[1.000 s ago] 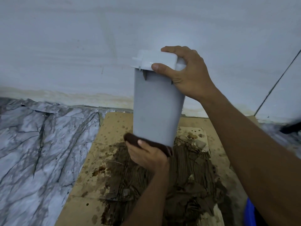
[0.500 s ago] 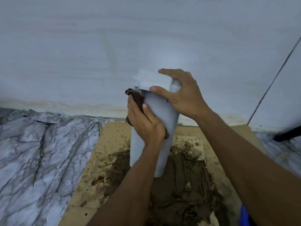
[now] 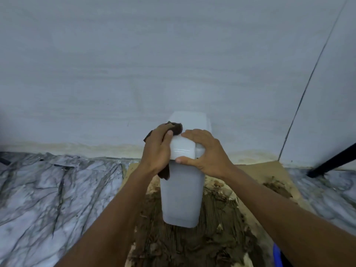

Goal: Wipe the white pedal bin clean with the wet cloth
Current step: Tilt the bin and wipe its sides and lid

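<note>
The white pedal bin (image 3: pixel 182 197) stands upright on the muddy cardboard, its lid closed. My left hand (image 3: pixel 158 149) presses a dark brown wet cloth (image 3: pixel 176 128) against the lid's left edge and upper left side; a corner of the cloth hangs out below the palm. My right hand (image 3: pixel 202 153) grips the front right of the lid, fingers on top and thumb under the rim. The pedal is hidden.
Cardboard (image 3: pixel 250 170) smeared with wet brown mud (image 3: pixel 192 243) lies under the bin. Marble-patterned sheeting (image 3: pixel 57 193) covers the floor to the left and right. A pale wall (image 3: pixel 173 64) rises just behind. A black leg (image 3: pixel 335 160) slants at the right; a blue object (image 3: pixel 276 255) sits bottom right.
My left hand and the cloth slid from the bin's bottom edge up its side to the lid. The bin came down from a raised tilt to stand on the cardboard.
</note>
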`<control>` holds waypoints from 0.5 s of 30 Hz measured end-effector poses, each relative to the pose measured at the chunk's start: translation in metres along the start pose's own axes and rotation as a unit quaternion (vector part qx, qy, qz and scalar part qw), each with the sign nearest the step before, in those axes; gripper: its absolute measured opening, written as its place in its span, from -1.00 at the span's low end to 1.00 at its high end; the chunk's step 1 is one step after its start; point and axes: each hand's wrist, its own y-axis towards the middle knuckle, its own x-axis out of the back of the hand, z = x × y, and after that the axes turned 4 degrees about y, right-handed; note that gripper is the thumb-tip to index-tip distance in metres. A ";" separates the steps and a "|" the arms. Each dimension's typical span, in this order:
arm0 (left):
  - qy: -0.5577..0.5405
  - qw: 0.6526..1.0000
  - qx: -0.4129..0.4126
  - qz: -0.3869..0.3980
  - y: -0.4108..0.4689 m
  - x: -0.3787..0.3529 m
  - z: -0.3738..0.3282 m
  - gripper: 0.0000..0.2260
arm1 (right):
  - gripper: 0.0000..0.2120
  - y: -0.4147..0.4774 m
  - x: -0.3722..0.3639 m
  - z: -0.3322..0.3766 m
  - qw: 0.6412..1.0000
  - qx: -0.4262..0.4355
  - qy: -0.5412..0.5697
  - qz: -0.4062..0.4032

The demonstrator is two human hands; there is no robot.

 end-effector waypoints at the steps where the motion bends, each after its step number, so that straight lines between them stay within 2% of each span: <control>1: 0.039 0.999 -0.017 0.033 -0.002 0.005 -0.006 -0.67 | -0.21 -0.004 0.001 0.005 1.000 -0.009 -0.004 0.008; 4: 0.129 0.985 -0.025 0.107 -0.009 0.017 -0.016 -0.69 | -0.03 -0.012 0.003 0.012 0.997 -0.042 -0.018 0.060; 7: 0.162 0.975 -0.031 0.150 -0.019 0.022 -0.023 -0.67 | -0.04 -0.016 0.010 0.010 0.994 -0.050 -0.030 0.088; 8: 0.167 0.973 -0.031 0.159 -0.021 0.020 -0.025 -0.66 | -0.12 -0.015 0.012 0.008 0.995 -0.056 -0.017 0.083; 11: 0.201 0.960 -0.036 0.190 -0.025 0.005 -0.026 -0.63 | -0.56 -0.007 0.022 -0.008 0.991 -0.108 0.054 0.052; 12: 0.214 0.955 -0.040 0.203 -0.027 -0.003 -0.024 -0.62 | -0.63 -0.003 0.026 -0.016 0.989 -0.130 0.059 0.047; 15: 0.231 0.951 -0.034 0.204 -0.032 -0.026 -0.013 -0.55 | -0.68 0.008 0.033 -0.044 0.987 -0.149 0.024 0.061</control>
